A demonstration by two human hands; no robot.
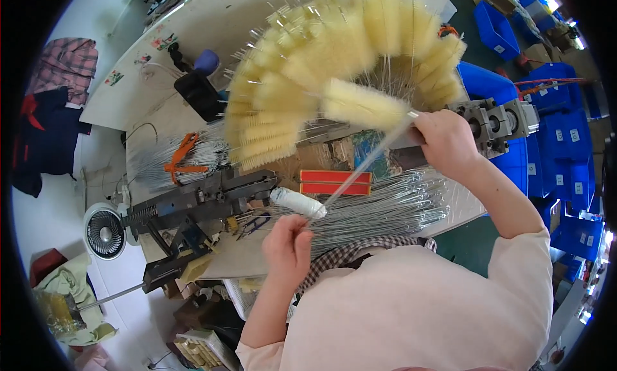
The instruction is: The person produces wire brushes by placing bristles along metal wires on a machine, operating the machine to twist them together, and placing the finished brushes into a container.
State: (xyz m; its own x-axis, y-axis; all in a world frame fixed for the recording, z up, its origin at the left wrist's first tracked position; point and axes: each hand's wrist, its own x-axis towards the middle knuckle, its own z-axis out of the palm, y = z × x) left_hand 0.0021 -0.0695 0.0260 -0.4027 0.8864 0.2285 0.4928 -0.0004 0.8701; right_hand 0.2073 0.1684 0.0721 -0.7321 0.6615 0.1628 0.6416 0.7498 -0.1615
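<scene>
our left hand (pixel 287 242) pinches the wire stem's near end; our right hand (pixel 445 141) grips the bottle brush (pixel 363 104) farther up, its axis slanting up-right toward the fan of brushes (pixel 302 82)

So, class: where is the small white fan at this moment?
In the head view, the small white fan sits at the far left, past the left end of the black metal machine and left of the person's left hand.

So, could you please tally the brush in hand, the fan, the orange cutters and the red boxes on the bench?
Brush in both hands: 1
Fan: 1
Orange cutters: 1
Red boxes: 2
Total: 5
</scene>
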